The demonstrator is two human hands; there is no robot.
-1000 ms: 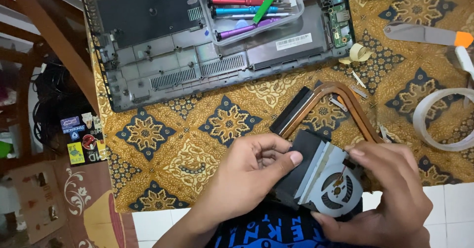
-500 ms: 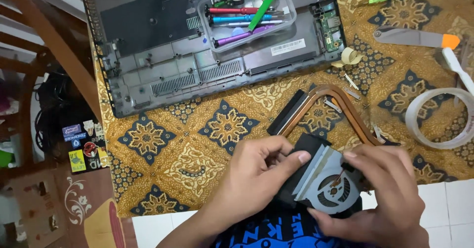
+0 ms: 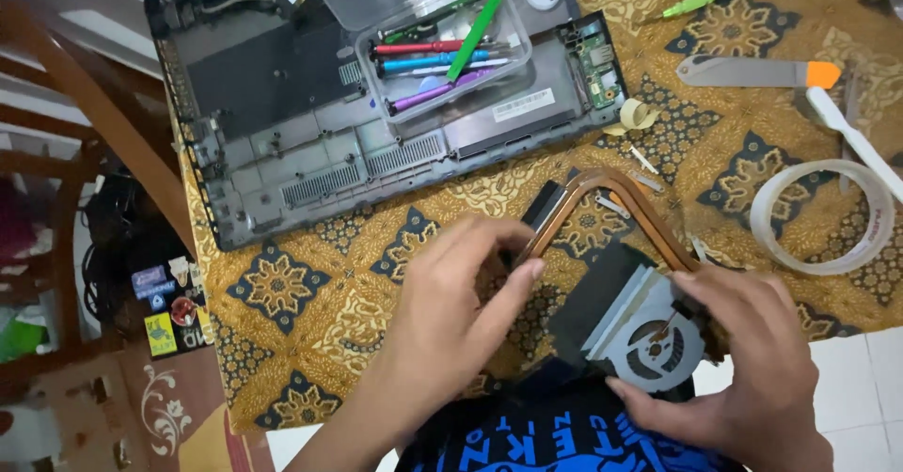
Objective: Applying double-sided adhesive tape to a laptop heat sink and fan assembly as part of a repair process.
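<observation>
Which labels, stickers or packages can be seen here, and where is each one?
White label: small rectangle on the grey laptop base.
Stickers: colourful cluster on a dark object, far left.
Clear plastic box: on the laptop base, holding coloured tools.

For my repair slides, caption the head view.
Both hands, left hand and right hand, hold a laptop cooling fan.

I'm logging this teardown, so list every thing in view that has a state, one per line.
Fan: out of the case, held in both hands, blades exposed.
Heat pipe: attached to the fan, off the case.
Left hand: gripping the heat pipe end.
Right hand: gripping the fan.
Laptop case: opened, lying on the cloth.
Tool box: lid off, on the case.
Tape roll: lying flat.
</observation>
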